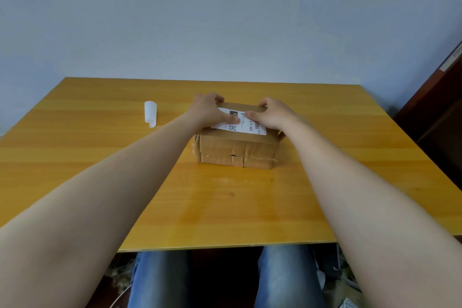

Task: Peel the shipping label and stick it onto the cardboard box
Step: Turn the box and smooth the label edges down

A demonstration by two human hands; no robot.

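Plain pale wall (225, 20) out back, yellow wood table (225, 207) up front. Head view: both hands are on top of the cardboard box (237, 150), so most of its lid and a good chunk of the shipping label (250, 127) are covered, and the small print is hard to read. Left hand (211, 111) and right hand (273, 115) sit side by side, clamped on the box: thumbs flat on the label with tips nearly meeting, fingers hooked over the far edge, fingertips out of sight. The label lies on the lid under the thumbs. Both forearms reach straight out. Some small white plastic piece (150, 114) lies left of the left hand, can't tell what it is.
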